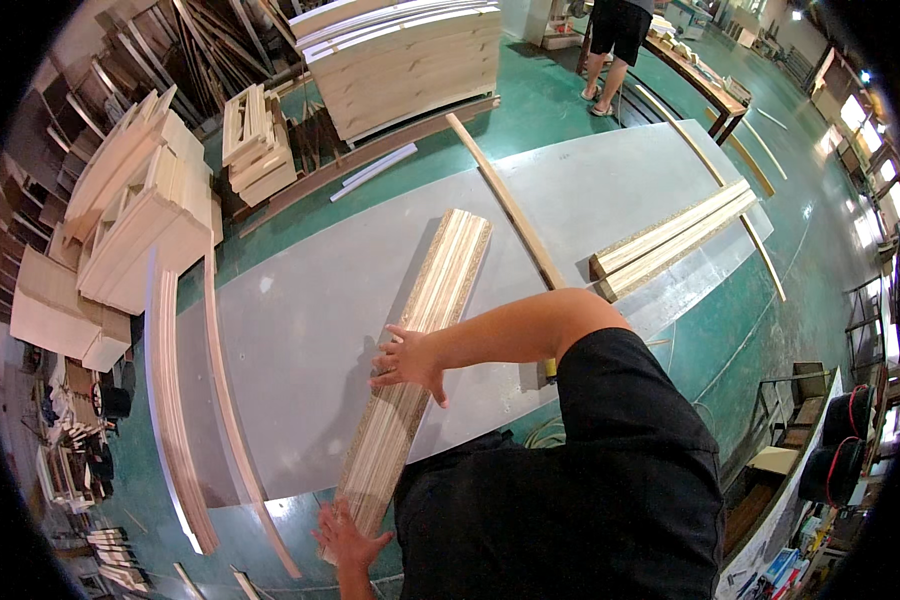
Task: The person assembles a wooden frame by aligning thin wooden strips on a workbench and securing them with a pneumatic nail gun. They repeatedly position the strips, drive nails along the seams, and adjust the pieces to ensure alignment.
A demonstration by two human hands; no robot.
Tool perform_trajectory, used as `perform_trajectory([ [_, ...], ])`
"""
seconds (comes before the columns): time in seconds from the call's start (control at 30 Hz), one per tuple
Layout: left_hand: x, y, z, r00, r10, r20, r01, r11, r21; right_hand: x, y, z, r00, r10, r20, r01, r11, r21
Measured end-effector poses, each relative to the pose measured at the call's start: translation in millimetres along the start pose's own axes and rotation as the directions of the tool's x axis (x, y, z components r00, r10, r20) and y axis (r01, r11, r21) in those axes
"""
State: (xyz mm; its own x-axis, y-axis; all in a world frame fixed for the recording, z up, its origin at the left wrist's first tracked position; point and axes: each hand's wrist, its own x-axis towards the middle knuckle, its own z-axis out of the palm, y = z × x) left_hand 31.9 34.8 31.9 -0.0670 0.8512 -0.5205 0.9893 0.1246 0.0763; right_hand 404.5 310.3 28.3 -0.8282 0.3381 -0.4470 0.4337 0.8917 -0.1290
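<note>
A bundle of long, narrow wood strips (440, 285) lies slanted across a grey sheet-topped table, its pale layered edges facing up. My right hand (407, 358) rests on the bundle near its middle, fingers spread and the thumb out to the side. At the near end of the same bundle is my left hand (345, 535), with its fingers apart against the end and edge. Neither hand is closed around the strips. My right arm reaches across from the right, and my dark shirt covers part of the table's near edge.
Two similar strip bundles (675, 240) lie at the table's right end. A thin wooden batten (505, 200) crosses the table; another stack of long strips (175, 400) lies at its left end. Wood panels (400, 75) are piled behind. A person (618, 40) stands beside a far workbench.
</note>
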Motion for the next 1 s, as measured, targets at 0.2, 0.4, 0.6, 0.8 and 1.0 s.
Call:
perform_trajectory([
  [0.2,5,-17,27,0.986,0.089,-0.141,-0.098,0.993,-0.060,6,-4,21,0.998,0.012,-0.066,-0.020,0.992,-0.124],
  [0.4,17,-39,57,0.950,0.203,-0.238,-0.212,0.977,-0.011,11,-7,25,0.997,0.002,-0.072,-0.010,0.994,-0.107],
  [0.6,22,-4,27,0.950,0.164,-0.265,-0.181,0.983,-0.040,5,16,-4,0.999,0.046,-0.017,-0.048,0.982,-0.184],
  [0.8,113,-8,48,0.867,0.319,-0.382,-0.318,0.946,0.066,33,79,12,0.960,0.260,-0.107,-0.278,0.933,-0.227],
  [1.0,139,-14,50,0.879,0.313,-0.360,-0.305,0.949,0.082,36,81,4,0.938,0.318,-0.135,-0.341,0.919,-0.199],
])
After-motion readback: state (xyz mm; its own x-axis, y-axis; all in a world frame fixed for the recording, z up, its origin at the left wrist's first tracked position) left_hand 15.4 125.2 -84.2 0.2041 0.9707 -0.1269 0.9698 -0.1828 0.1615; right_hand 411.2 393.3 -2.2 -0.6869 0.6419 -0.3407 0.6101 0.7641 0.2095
